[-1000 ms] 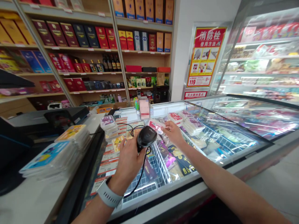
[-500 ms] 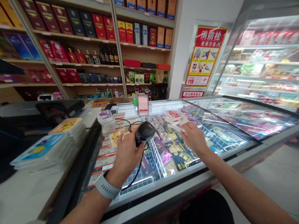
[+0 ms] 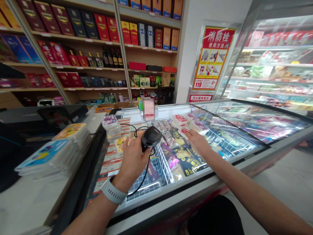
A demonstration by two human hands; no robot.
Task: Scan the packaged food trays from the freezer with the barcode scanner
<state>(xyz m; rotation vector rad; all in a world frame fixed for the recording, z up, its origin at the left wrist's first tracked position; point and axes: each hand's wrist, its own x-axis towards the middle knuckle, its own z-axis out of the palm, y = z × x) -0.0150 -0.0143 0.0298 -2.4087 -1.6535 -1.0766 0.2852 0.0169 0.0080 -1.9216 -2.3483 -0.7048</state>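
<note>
A: What does the left hand (image 3: pixel 134 157) have?

B: A black plastic handheld scanner (image 3: pixel 152 136). The fingers and thumb are wrapped around its handle, and its rounded head sits near the centre of the frame. A thin black cable (image 3: pixel 143 185) curves down below it, and a pale grey perforated watch strap (image 3: pixel 113 191) circles the wrist.

A: And the right hand (image 3: pixel 198 142)?

B: Right of centre, fingertips pinched on a flat red-and-white pack (image 3: pixel 184 131). The fingers hide part of it.

A: Where is that pack, exactly?

B: Slightly right of the frame's centre, just below a pile of flat white packs with red labels (image 3: pixel 179 119). I cannot tell whether they touch. A pile of flat white packs with purple labels (image 3: pixel 200 126) is just to the right.

A: What is underneath?

B: A long glass-topped chest freezer with a pale grey rim (image 3: pixel 171 204). A white wire basket (image 3: pixel 166 161) shows through at lower centre.

A: And at the left edge?

B: A whitish worktop (image 3: pixel 22 209) bearing flat clear packs, blue-labelled ones (image 3: pixel 46 156) in front and yellow-labelled ones (image 3: pixel 71 132) behind.
</note>
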